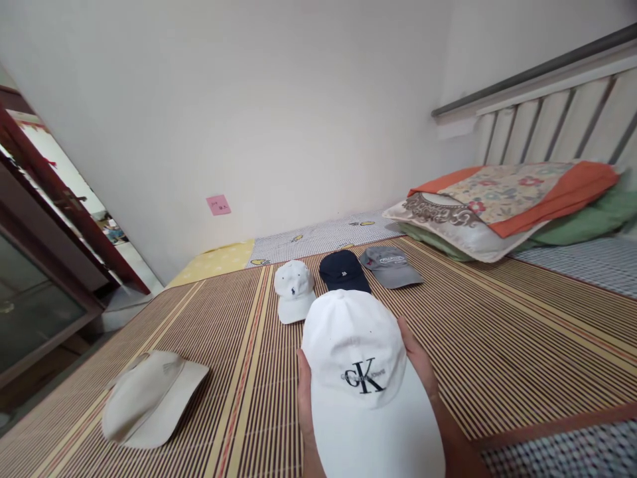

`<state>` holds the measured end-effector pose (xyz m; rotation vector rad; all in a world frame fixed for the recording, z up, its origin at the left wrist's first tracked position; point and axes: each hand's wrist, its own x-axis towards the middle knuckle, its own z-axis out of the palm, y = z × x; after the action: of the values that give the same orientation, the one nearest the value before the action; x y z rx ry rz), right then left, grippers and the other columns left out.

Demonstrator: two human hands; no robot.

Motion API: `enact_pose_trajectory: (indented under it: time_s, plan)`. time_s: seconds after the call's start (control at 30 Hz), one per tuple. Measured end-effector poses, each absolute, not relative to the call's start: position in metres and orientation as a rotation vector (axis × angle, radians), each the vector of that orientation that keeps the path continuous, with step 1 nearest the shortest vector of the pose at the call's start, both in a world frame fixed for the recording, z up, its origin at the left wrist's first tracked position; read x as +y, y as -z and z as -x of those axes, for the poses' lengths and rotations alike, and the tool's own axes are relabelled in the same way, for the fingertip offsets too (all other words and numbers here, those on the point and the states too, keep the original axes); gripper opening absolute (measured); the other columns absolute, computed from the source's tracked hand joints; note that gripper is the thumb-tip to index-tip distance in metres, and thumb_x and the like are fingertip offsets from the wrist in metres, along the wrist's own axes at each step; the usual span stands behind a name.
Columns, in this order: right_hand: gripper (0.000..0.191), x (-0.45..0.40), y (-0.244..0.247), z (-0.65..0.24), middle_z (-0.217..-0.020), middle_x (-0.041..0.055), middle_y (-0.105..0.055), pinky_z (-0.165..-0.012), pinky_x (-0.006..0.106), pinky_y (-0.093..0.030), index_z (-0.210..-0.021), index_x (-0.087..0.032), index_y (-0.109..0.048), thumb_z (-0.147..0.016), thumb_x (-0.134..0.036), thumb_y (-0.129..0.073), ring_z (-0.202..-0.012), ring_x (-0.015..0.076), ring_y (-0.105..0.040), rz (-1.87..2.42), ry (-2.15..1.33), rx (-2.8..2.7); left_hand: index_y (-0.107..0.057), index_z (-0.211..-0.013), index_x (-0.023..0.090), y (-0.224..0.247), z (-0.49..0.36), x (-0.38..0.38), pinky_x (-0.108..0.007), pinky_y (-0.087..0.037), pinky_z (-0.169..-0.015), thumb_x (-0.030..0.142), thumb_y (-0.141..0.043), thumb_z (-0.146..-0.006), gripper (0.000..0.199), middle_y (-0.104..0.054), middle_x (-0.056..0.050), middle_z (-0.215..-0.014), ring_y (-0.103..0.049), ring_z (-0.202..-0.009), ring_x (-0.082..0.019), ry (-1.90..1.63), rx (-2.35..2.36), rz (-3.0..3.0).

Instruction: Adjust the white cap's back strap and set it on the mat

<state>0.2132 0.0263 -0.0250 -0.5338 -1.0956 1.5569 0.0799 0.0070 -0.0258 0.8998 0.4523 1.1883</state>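
Observation:
Between my two hands is a white cap (365, 378) with black lettering on its front, its brim toward me. My left hand (304, 392) grips its left side, and my right hand (419, 355) grips the right side; the cap hides most of the fingers. Just beyond it on the striped mat (239, 372) lie a smaller white cap (294, 289), a dark navy cap (342, 269) and a grey cap (391, 267), side by side. A beige cap (152, 398) rests apart from them at the lower left, tilted, its brim pointing right.
Pillows with a floral and orange cover (517, 192) are stacked at the back right, below a slatted headboard (562, 116). A pink note (218, 204) is on the white wall (298, 99). A reddish door (74, 199) stands at the left.

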Motion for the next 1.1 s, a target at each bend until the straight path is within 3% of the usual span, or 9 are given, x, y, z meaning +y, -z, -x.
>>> enact_pose_trajectory:
  time_s: [0.23,0.43,0.8,1.0,1.1]
  plan:
    - [0.052,0.034,0.031,-0.214,-0.141,0.0091,-0.069,-0.119,0.057,-0.041,-0.131,-0.024,-0.068,-0.098,-0.062,-0.056,-0.137,0.0325,-0.059,0.329,-1.704,-0.83,-0.045,-0.157,0.027,0.029,-0.065,0.007,-0.05,-0.02,-0.13,0.084,-0.022,-0.09,0.091,-0.047,-0.006,-0.165,-0.026,-0.159,-0.036,-1.203,0.205,-0.741]
    - [0.065,0.049,0.035,-0.227,-0.139,0.013,-0.072,-0.125,0.058,-0.031,-0.143,-0.019,-0.063,-0.099,-0.065,-0.048,-0.141,0.0318,-0.056,0.141,-2.0,-0.507,-0.044,-0.158,0.023,0.036,-0.048,0.013,-0.051,-0.013,-0.131,0.073,-0.02,-0.096,0.083,-0.048,-0.01,-0.163,-0.026,-0.159,-0.035,-1.149,0.138,-0.689]
    - [0.064,0.058,0.049,-0.231,-0.138,0.0109,-0.072,-0.125,0.056,-0.032,-0.143,-0.022,-0.063,-0.099,-0.066,-0.047,-0.142,0.0297,-0.056,0.117,-2.047,-0.453,-0.044,-0.158,0.025,0.031,-0.05,0.011,-0.05,-0.014,-0.131,0.077,-0.019,-0.094,0.086,-0.046,-0.007,-0.165,-0.024,-0.16,-0.033,-1.115,0.13,-0.658]
    - [0.083,0.059,0.056,-0.226,-0.142,0.0161,-0.069,-0.123,0.061,-0.031,-0.145,-0.018,-0.061,-0.087,-0.078,-0.053,-0.144,0.0364,-0.052,0.124,-1.869,-0.576,-0.04,-0.16,0.027,0.03,-0.046,0.009,-0.048,-0.012,-0.132,0.075,-0.018,-0.096,0.083,-0.049,-0.006,-0.163,-0.026,-0.159,-0.03,-1.115,0.122,-0.656]
    - [0.085,0.048,0.054,-0.221,-0.144,0.0142,-0.068,-0.121,0.062,-0.035,-0.145,-0.023,-0.061,-0.086,-0.082,-0.049,-0.144,0.0374,-0.052,0.177,-1.826,-0.627,-0.04,-0.16,0.025,0.029,-0.046,0.009,-0.049,-0.014,-0.132,0.073,-0.019,-0.097,0.082,-0.044,-0.007,-0.166,-0.027,-0.159,-0.033,-1.146,0.115,-0.653]
